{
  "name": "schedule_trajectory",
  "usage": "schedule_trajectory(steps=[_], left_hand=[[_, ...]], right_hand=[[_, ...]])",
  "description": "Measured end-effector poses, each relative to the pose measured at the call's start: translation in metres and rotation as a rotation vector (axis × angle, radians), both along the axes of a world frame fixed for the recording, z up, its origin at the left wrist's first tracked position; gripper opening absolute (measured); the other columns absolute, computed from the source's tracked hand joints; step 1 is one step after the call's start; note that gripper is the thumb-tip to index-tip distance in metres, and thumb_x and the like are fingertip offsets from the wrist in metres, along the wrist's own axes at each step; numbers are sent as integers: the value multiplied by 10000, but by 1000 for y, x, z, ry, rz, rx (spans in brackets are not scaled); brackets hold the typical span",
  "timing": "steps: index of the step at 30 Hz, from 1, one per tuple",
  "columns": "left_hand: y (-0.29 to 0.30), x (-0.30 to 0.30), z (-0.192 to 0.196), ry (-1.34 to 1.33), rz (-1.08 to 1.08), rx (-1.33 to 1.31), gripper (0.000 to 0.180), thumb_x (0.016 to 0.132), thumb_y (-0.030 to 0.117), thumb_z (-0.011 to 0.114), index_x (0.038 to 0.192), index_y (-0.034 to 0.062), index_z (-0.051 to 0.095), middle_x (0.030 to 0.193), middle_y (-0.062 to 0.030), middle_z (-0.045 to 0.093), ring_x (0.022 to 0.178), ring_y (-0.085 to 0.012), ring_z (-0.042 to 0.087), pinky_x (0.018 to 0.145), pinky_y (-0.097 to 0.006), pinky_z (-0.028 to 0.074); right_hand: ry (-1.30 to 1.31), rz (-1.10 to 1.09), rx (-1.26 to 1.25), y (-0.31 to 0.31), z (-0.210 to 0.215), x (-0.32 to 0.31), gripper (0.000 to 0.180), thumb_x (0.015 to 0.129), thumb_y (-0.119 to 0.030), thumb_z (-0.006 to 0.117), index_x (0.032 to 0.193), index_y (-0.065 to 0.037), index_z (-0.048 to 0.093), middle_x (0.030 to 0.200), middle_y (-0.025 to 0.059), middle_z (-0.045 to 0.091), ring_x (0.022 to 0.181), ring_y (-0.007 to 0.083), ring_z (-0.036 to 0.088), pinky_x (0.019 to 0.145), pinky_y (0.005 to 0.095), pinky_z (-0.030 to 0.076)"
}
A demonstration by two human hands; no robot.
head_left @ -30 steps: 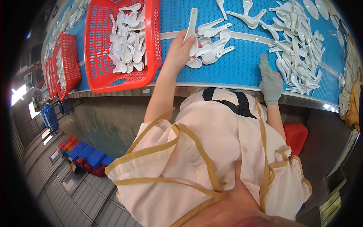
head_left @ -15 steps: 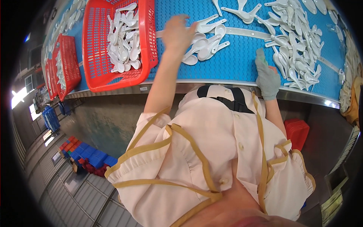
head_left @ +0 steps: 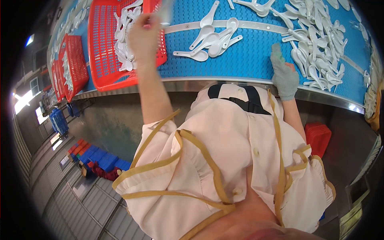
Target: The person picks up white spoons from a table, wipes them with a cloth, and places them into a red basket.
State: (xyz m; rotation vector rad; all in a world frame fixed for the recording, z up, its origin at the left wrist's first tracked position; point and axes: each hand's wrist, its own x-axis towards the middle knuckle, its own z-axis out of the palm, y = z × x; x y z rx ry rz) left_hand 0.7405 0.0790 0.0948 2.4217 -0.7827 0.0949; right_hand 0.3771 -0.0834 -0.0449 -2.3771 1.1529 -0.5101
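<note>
Now the bare left hand (head_left: 145, 37) is over the red slotted plastic basket (head_left: 105, 50) — blurred, a pale streak (head_left: 165, 15) beside it. Grey-gloved right hand (head_left: 285, 76): by the blue textured belt's (head_left: 256, 62) near edge. What the 2 grips hold, I can't tell. Glossy white ceramic-looking spoons (head_left: 214, 50) lie in basket and on belt — basket-filling, seemingly, needing gentle release next.

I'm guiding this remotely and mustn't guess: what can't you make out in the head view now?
- Head: the left hand is motion-blurred; whether it holds the pale streak beside it is unclear.
- Head: the left hand covers part of the spoon pile in the red basket.
- Head: the top edge cuts off the red basket's far end.
</note>
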Motion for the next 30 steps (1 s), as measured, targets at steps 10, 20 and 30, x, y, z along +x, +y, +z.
schedule_trajectory(steps=[10,20,30], left_hand=[[4,-32,-34,148,-139,63,334,761,289,671,1021,91,601,979,-80,620,882,-194,587,756,-325,458],[4,-35,-130,469,-286,622,546,661,477,697,964,31,611,836,-104,644,721,-221,615,643,-317,473],[20,-39,-136,949,-122,190,335,838,354,583,871,21,589,667,-52,601,607,-102,536,551,-235,410]], right_hand=[[111,176,-172,0,14,6,335,681,-82,616,1000,-184,630,861,87,576,741,278,563,651,331,451],[148,152,-262,-4,-11,1,655,623,-45,575,1209,-331,515,827,47,563,677,245,538,578,337,445],[127,114,-265,-4,-20,-4,561,639,-60,572,1141,-311,562,851,54,566,672,252,540,582,343,455]])
